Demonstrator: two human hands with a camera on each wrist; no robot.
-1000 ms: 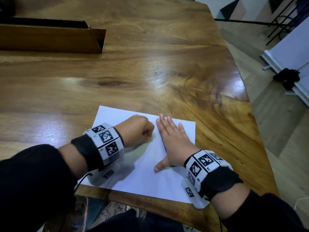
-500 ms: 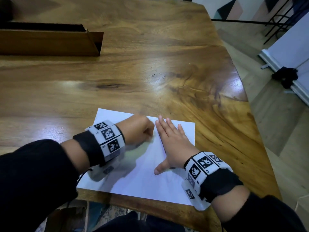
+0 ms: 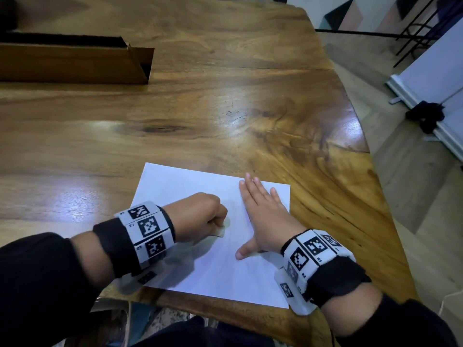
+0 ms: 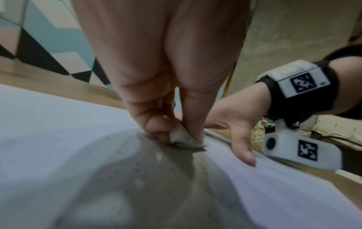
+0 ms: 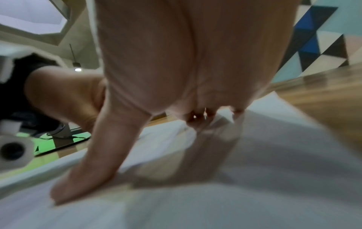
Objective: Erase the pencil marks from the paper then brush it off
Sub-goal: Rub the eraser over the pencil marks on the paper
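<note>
The left hand [image 3: 200,216] pinches a small, worn eraser [image 4: 183,137] between thumb and curled fingers, its lower edge pressed onto the paper [image 3: 175,189] just under the fingertips. In the head view only a pale sliver of the eraser shows below the knuckles. The right hand [image 3: 265,219] lies flat on the sheet just beside the left, fingers straight and together, thumb spread out toward the near edge, holding nothing and simply pinning the paper down.

The paper lies on the wooden table [image 3: 225,108] close to its near edge, under both hands. It is a thin, light single sheet, so it will likely slide on the glossy wood and buckle or crease if rubbed without a hold. The flat palm close beside the rubbing spot looks like the right way to keep it taut. The eraser seems soft and slightly rounded from use, and small enough that a low pinch near its working edge gives the most control. Faint dots and specks show on the sheet just in front of the left fingers; whether they are pencil marks or eraser crumbs I cannot tell. A long cardboard box [image 3: 75,63] sits well beyond the fingertips.
</note>
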